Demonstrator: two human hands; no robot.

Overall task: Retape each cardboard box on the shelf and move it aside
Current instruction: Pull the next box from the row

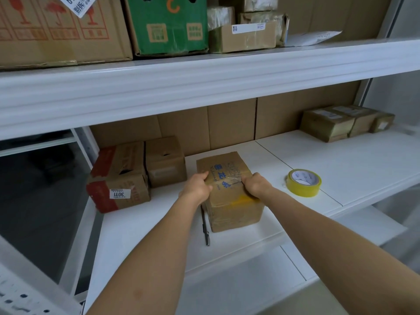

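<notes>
Brown cardboard box (229,192) with blue print, yellow tape roll (303,183), white shelf (341,160), green carton (168,23).

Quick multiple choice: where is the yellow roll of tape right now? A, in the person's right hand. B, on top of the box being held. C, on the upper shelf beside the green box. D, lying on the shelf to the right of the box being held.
D: the tape roll lies on the white shelf, apart from the box that the left hand and right hand grip.

Perhaps a utility knife (205,226) on shelf (341,160)
</notes>
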